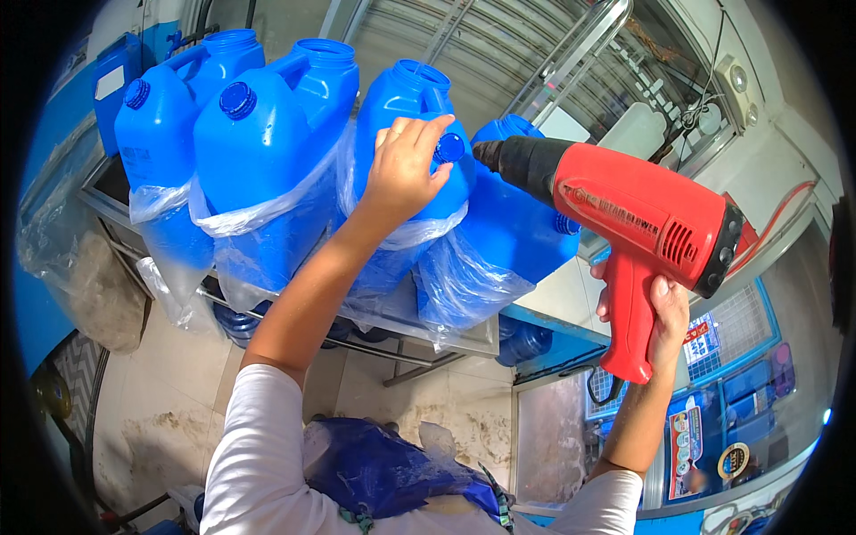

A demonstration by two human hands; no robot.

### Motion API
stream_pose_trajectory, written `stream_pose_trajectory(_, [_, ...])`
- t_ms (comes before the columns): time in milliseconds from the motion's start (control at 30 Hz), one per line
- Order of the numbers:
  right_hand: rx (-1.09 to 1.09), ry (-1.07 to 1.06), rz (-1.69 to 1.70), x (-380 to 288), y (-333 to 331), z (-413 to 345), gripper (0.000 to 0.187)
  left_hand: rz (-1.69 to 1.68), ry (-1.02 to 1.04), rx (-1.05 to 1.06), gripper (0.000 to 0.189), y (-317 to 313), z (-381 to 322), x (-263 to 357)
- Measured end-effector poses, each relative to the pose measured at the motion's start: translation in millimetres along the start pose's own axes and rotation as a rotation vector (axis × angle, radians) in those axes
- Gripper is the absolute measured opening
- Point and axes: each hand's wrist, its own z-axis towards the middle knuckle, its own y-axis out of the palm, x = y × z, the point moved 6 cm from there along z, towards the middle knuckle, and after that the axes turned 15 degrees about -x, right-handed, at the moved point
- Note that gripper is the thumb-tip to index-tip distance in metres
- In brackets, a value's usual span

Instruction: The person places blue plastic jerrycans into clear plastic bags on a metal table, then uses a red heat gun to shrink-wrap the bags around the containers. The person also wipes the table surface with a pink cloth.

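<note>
My right hand grips the handle of a red heat gun, whose dark nozzle points left toward the jugs. My left hand rests at a blue plastic jug, fingers and thumb apart on either side of its small blue screw cap. Whether the fingertips press on the cap is hard to tell. Clear plastic film hangs bunched around that jug's middle. Behind the nozzle, a tilted blue jug has loose film about its lower part. The wide top mouths of these jugs are uncapped.
Two more film-wrapped blue jugs, one nearer and one farther left, share the metal-framed stand. Round blue water bottles sit below. A clear plastic bag hangs at left. The gun's red cord trails right.
</note>
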Motion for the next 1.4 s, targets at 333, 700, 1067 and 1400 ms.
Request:
stream_pose_trajectory(333, [-0.036, 0.035, -0.005, 4, 13, -5, 0.069, -0.075, 0.013, -0.011, 0.062, -15, -2, 1])
stream_pose_trajectory(700, [-0.014, 0.086, -0.128, 2, 17, 1, 0.064, 0.038, 0.049, 0.363, 0.051, -105, -38, 30])
stream_pose_trajectory(1067, [-0.146, 0.084, -0.029, -12, 15, 15, 0.051, -0.077, -0.035, 0.231, 0.042, -102, -89, 55])
stream_pose_trajectory(1400, [-0.075, -0.035, 0.007, 0, 7, 14, 0.059, -0.134, -0.052, 0.108, 0.034, -75, -109, 69])
